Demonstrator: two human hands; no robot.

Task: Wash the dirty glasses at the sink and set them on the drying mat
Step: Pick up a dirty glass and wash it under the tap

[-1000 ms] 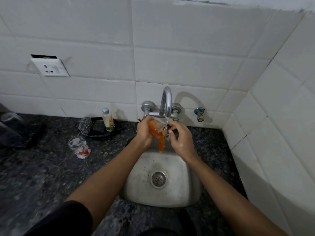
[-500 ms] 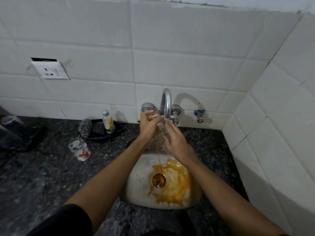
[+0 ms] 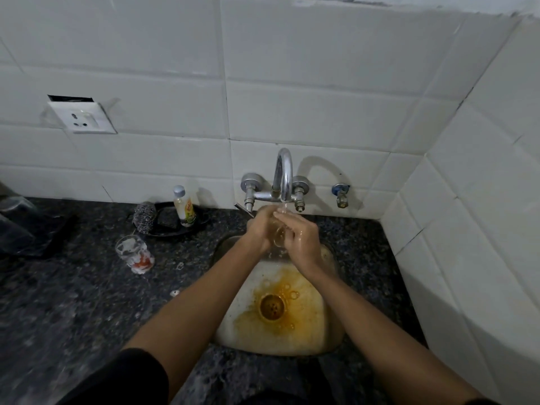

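A clear glass [image 3: 277, 233] is held between both hands under the running tap [image 3: 285, 176], over the steel sink [image 3: 331, 331]. My left hand [image 3: 261, 229] grips it from the left, and my right hand [image 3: 301, 238] wraps it from the right with fingers over its rim. Most of the glass is hidden by the hands. Orange liquid pools around the sink's drain [image 3: 271, 306]. A second dirty glass [image 3: 135, 254] with red residue stands on the dark counter to the left. A dark mat [image 3: 58, 235] lies at the far left.
A small bottle [image 3: 184, 206] and a steel scrubber [image 3: 144, 219] sit on a black dish by the wall. A clear container [image 3: 14, 217] rests at the far left edge. A wall socket [image 3: 83, 116] is above the counter. Tiled walls close in behind and to the right.
The orange liquid poured out of the glass into the sink and now drains around the plughole. Both hands raised the glass to the spout and closed around it.
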